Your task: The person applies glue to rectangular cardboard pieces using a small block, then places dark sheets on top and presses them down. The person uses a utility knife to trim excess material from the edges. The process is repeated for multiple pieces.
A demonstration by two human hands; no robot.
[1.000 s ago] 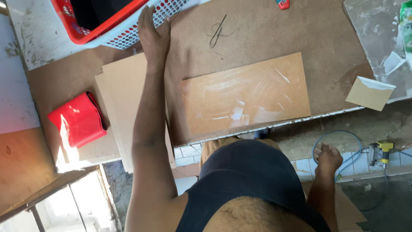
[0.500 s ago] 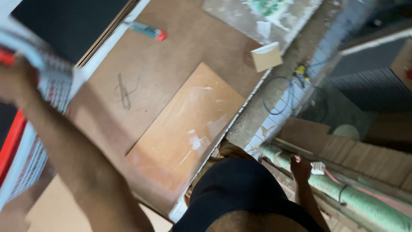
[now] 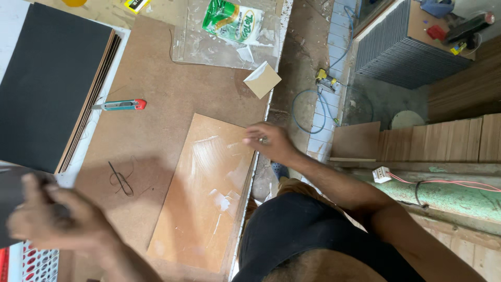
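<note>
The right hand (image 3: 269,142), right of frame centre, rests with fingers curled and pressed together on the upper right edge of a rectangular light-orange laminate panel (image 3: 206,193). The panel surface is smooth and glossy, with whitish smears, and lies flat and tilted on a brown fibreboard worktop (image 3: 167,83), its long right edge at the worktop rim.

The left hand (image 3: 49,219), lower left and blurred, is closed around a dark flat sheet (image 3: 10,196); the exact grip cannot be told. Below it sits a white perforated plastic basket (image 3: 36,258).

In the upper left lies a stack of thin boards with a matte black top face (image 3: 47,78). A teal utility knife with a red end (image 3: 120,105) lies beside it. A small square tan offcut (image 3: 263,80) sits near the worktop's right rim.
</note>
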